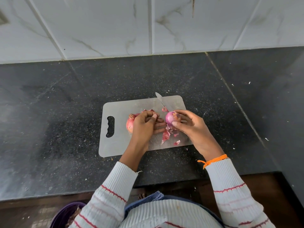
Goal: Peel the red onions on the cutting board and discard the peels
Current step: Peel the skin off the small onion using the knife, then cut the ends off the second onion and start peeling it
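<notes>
The right hand (189, 127) grips a glossy, round, partly peeled purple-red onion (171, 118) above the pale grey rectangular plastic cutting board (118, 145) on the speckled black stone counter (65, 112). The left hand (146, 124) pinches a peel scrap, its fingers curled, hiding part of an unpeeled papery red onion (130, 123). Pink papery peels (166, 135) lie just near the held onion. A steel knife blade (159, 98) lies at the board's far edge.

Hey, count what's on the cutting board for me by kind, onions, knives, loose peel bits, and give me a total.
Onions: 2, one held by the right hand at, one behind the left hand at
Knives: 1
Loose peel bits: about 4 that show, e.g.
Total: about 7 on the board
</notes>
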A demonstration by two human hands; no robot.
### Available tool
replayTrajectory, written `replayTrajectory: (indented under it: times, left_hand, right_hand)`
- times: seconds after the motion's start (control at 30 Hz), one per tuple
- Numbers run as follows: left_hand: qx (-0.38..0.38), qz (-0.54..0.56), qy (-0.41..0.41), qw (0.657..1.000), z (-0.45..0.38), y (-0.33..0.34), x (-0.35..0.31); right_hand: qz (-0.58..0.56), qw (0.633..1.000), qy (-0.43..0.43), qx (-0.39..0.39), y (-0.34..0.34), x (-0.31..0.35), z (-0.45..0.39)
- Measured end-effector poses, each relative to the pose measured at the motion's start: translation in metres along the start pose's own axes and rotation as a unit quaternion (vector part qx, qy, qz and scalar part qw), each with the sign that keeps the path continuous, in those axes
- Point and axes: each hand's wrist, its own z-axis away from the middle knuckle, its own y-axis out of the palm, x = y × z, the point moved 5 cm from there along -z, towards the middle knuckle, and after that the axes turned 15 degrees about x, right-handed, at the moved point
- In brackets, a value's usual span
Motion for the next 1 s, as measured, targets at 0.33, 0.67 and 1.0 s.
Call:
replayTrajectory:
  times: [0.33, 0.67, 1.0]
  left_hand:
    - [0.031, -0.079, -0.043, 0.995, 0.001, 0.014, 0.001]
    - [0.037, -0.212, -0.04, 0.976, -0.005, 0.014, 0.002]
    - [0.074, -0.283, -0.025, 0.956, -0.001, 0.018, 0.002]
  right_hand:
    - [0.031, 0.993, 0.058, -0.098, -0.017, 0.006, -0.021]
    - [0.324, 0.928, 0.04, -0.177, -0.037, 0.002, -0.066]
    - [0.38, 0.901, 0.044, -0.205, -0.036, 0.001, -0.06]
